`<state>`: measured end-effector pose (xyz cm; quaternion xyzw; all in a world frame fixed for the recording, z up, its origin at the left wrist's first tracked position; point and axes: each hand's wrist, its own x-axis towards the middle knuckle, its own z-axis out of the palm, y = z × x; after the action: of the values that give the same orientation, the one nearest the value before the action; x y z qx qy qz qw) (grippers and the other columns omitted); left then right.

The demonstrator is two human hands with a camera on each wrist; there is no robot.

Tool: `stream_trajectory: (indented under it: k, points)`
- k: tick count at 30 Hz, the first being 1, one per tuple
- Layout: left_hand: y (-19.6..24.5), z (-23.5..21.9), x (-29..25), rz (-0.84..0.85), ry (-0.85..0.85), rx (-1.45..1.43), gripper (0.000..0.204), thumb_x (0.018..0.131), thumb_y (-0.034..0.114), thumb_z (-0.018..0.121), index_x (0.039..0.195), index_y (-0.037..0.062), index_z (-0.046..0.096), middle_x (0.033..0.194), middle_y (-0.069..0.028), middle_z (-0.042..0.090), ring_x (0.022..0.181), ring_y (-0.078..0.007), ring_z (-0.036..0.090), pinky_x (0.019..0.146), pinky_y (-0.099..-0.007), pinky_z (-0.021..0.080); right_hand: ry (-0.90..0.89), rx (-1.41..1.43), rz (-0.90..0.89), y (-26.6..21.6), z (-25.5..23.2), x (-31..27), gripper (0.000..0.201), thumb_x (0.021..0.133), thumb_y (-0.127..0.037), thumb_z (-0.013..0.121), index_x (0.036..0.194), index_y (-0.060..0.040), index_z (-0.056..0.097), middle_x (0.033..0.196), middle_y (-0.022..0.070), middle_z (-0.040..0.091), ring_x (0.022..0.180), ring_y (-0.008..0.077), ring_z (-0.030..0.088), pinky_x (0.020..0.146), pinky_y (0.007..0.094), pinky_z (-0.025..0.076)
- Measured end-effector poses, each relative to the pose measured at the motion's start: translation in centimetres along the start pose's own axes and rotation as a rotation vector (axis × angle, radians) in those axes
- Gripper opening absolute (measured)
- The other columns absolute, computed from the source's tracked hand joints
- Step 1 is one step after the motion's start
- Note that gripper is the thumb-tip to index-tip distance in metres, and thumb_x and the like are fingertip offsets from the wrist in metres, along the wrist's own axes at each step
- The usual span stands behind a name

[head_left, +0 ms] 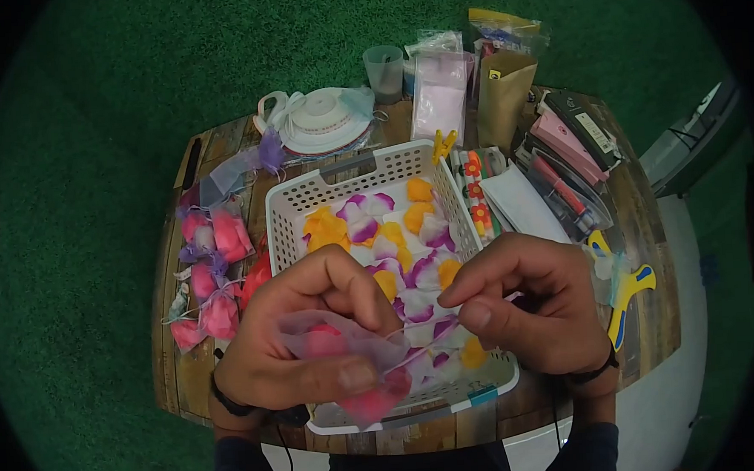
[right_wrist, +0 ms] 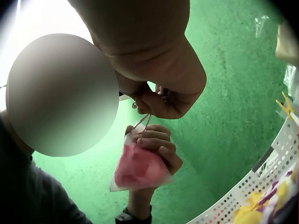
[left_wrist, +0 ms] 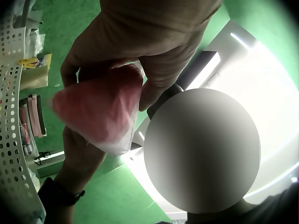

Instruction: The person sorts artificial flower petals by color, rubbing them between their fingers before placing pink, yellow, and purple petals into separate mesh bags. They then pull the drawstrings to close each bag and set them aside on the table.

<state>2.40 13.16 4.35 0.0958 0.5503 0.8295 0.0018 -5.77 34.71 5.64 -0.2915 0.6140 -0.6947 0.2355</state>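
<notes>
My left hand (head_left: 313,324) grips a sheer white organza drawstring bag (left_wrist: 103,109) with pink-red contents showing through. In the right wrist view the bag's filled end hangs below the left fingers. My right hand (head_left: 530,304) pinches the drawstring (right_wrist: 148,122) between thumb and forefinger, to the right of the bag's neck. The cord runs taut between both hands. Both hands are above a white perforated basket (head_left: 302,188), which holds loose yellow and purple-white fabric petals (head_left: 386,248).
Filled pink pouches (head_left: 219,312) lie left of the basket. Behind it are a ribbon roll (head_left: 324,119), a plastic cup (head_left: 384,73) and a brown paper bag (head_left: 504,97). To the right lie pink boxes (head_left: 567,144) and a yellow-blue tool (head_left: 632,299). A yellow clip (head_left: 444,145) sits on the basket rim.
</notes>
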Motion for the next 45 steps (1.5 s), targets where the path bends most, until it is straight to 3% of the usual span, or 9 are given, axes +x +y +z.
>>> stream_trajectory:
  k: [3,6,12,18,25,37,39,43,45]
  points:
    - [0.5,0.2,0.0,-0.186,-0.016,0.08,0.034,0.076,0.008,0.076,0.1,-0.0036,0.054,0.084,-0.0132,0.065,0.078,-0.0176,0.063,0.07,-0.032,0.05,0.017,-0.277,-0.153,1.0,0.0,0.0,0.014,0.086,-0.005,0.072,0.099,-0.001,0.071,0.08,0.0051,0.068,0.066,0.0082,0.062,0.062,0.0223,0.047]
    - [1.2,0.2,0.7,-0.233,-0.011,0.316,0.033,0.077,0.006,0.077,0.103,-0.0039,0.059,0.09,-0.0096,0.066,0.083,-0.0146,0.064,0.076,-0.0306,0.051,-0.092,-0.425,-0.116,0.5,-0.3,0.2,0.016,0.085,-0.003,0.072,0.101,-0.0018,0.071,0.083,0.0086,0.071,0.069,0.013,0.066,0.063,0.0257,0.05]
    - [1.3,-0.3,0.2,-0.088,0.037,0.561,0.021,0.089,0.009,0.072,0.105,-0.0009,0.063,0.101,-0.0069,0.067,0.095,-0.0103,0.062,0.085,-0.0254,0.049,-0.28,-0.5,-0.169,1.3,-0.7,0.5,0.016,0.084,-0.005,0.072,0.099,-0.0006,0.069,0.083,0.0126,0.07,0.074,0.0243,0.07,0.065,0.0312,0.052]
    - [-0.3,-0.4,0.3,-0.051,0.037,0.289,0.014,0.094,0.008,0.064,0.102,0.0013,0.054,0.102,-0.0108,0.067,0.1,-0.0146,0.061,0.09,-0.03,0.048,-0.302,-0.579,-0.137,1.1,-1.0,0.5,0.009,0.085,-0.006,0.07,0.093,-0.0012,0.069,0.079,0.0093,0.07,0.069,0.0224,0.069,0.063,0.0302,0.052]
    - [-0.4,-0.8,0.5,0.039,0.017,0.368,0.012,0.099,0.011,0.056,0.105,0.0036,0.049,0.106,-0.0127,0.063,0.099,-0.0141,0.056,0.091,-0.0306,0.044,-0.198,-0.579,-0.094,0.6,-1.2,0.4,0.005,0.085,-0.005,0.071,0.089,-0.002,0.069,0.074,0.0069,0.069,0.065,0.0164,0.067,0.06,0.027,0.05]
    - [0.2,-0.6,-0.1,-0.167,-0.064,0.128,0.018,0.099,0.014,0.058,0.109,0.0027,0.049,0.101,-0.0086,0.062,0.098,-0.0108,0.057,0.088,-0.0277,0.045,-0.221,-0.474,-0.059,-0.2,-1.7,0.5,0.005,0.082,-0.001,0.071,0.086,-0.0003,0.07,0.074,0.0069,0.069,0.062,0.0156,0.065,0.059,0.0264,0.048]
    - [0.0,0.7,0.2,-0.111,0.135,0.205,0.033,0.091,0.023,0.068,0.106,-0.0014,0.052,0.085,-0.008,0.061,0.068,-0.0092,0.054,0.065,-0.024,0.044,-0.248,-0.49,-0.08,-0.2,-1.8,0.5,0.006,0.082,-0.001,0.072,0.087,0.0001,0.07,0.075,0.007,0.07,0.063,0.0155,0.066,0.059,0.0262,0.048]
    - [0.6,0.6,0.8,-0.109,-0.037,0.376,0.03,0.09,0.02,0.07,0.105,-0.0028,0.058,0.083,-0.0052,0.062,0.071,-0.0087,0.056,0.067,-0.0236,0.044,-0.275,-0.499,-0.052,-0.2,-1.7,0.4,0.006,0.082,-0.001,0.072,0.087,-0.0005,0.07,0.076,0.0073,0.07,0.064,0.0153,0.067,0.06,0.0264,0.049]
    - [0.8,0.8,0.5,-0.27,-0.033,0.394,0.02,0.089,0.014,0.07,0.098,-0.0024,0.061,0.084,-0.0049,0.064,0.077,-0.0092,0.057,0.071,-0.0238,0.045,-0.296,-0.445,-0.037,-0.2,-1.8,0.4,0.006,0.082,-0.001,0.072,0.088,-0.0009,0.07,0.078,0.0075,0.071,0.066,0.0155,0.068,0.061,0.0265,0.05]
